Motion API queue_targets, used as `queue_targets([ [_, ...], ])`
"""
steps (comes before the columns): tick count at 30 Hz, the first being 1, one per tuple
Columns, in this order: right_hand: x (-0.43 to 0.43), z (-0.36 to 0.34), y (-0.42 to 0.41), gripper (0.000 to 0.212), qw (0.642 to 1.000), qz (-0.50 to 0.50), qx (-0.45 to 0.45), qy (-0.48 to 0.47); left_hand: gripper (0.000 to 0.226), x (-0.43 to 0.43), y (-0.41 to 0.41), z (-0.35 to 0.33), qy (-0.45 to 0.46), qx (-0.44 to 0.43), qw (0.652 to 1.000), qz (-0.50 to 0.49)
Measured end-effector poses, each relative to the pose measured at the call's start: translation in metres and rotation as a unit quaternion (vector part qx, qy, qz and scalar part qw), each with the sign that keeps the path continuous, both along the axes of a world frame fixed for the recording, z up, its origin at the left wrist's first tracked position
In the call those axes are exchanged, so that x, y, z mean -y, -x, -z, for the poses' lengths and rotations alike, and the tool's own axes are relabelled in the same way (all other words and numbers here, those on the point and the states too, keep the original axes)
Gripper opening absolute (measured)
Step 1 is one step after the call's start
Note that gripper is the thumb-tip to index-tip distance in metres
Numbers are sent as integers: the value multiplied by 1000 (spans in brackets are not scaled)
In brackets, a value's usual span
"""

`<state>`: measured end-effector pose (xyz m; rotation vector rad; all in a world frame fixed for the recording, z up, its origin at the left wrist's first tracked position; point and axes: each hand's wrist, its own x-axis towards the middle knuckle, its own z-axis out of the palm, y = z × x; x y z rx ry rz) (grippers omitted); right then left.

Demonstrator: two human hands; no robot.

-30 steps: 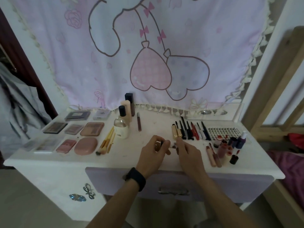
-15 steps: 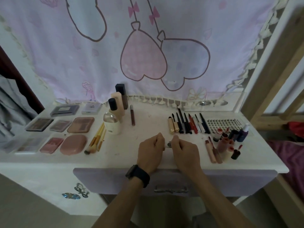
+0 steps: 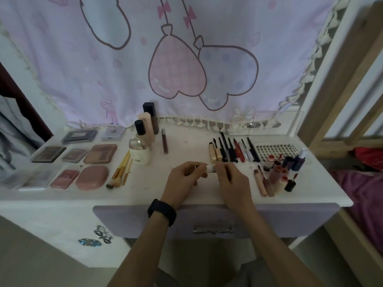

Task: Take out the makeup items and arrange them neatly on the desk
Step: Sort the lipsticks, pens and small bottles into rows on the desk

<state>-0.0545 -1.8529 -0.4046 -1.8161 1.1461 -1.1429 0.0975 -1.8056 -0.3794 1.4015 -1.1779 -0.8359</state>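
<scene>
2 bare forearms [image 3: 143,247], black band [image 3: 162,212] behind left hand [image 3: 184,181]

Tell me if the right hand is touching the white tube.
Touching. Head view: right hand pinches one end of the white tube, left hand holds the other.

Over the white surface [image 3: 186,146], the left grip [image 3: 184,180] and right grip [image 3: 233,181] pinch a small white tube [image 3: 211,168] between them. It lies level, just before a row of pencils and mascaras [image 3: 234,151].

White tube [image 3: 209,168] mostly behind fingers [image 3: 223,167]
</scene>
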Motion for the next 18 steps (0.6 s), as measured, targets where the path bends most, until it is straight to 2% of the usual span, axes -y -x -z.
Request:
queue_targets([
  [2,0,-1,3,11,1000,-8,2,-6,20,0,2,0,1,2,1000,-14],
  [6,-2,-6,5,29,999,-17,36,-26,21,1,2,0,2,5,1000,-21],
  [8,-1,-8,5,22,998,-5,33,-44,21,1,1,-1,1,3,1000,-19],
  [11,1,-8,6,26,999,12,-2,-40,20,0,0,-1,2,-1,1000,-16],
  [14,3,-3,9,12,998,-7,17,-53,21,2,1,0,-4,2,1000,-12],
  [16,2,-3,10,25,997,-34,47,-51,23,2,1,1,-8,2,1000,-14],
  [18,2,-7,10,26,996,-37,64,-59,24,3,0,1,-10,7,1000,-15],
])
